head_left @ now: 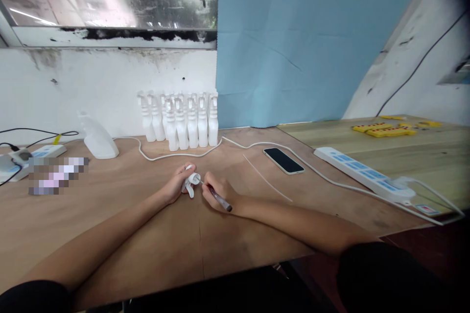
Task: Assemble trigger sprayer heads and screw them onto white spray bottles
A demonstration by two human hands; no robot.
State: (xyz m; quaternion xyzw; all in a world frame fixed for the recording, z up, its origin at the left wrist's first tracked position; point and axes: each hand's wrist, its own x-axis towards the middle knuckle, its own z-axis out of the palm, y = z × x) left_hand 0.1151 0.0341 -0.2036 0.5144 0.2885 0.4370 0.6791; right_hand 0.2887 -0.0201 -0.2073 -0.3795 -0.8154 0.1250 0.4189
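My left hand (176,185) is closed around a white trigger spray head (190,183), its round collar facing right. My right hand (220,190) grips a screwdriver (221,199) with a brownish, dark-ended handle. The thin shaft points left, its tip at the collar's opening; how far it goes in I cannot tell. To the right of my right hand lies a thin white tube (267,178), flat on the table. A white bottle (98,138) stands farther left, beyond my left hand.
Several white spray bottles (192,124) stand grouped against the wall. A phone (284,161) lies on the brown table (147,254). Power strips (363,173) sit at right and left, and a white cable (176,157) crosses the back. Yellow pieces (391,130) lie far right.
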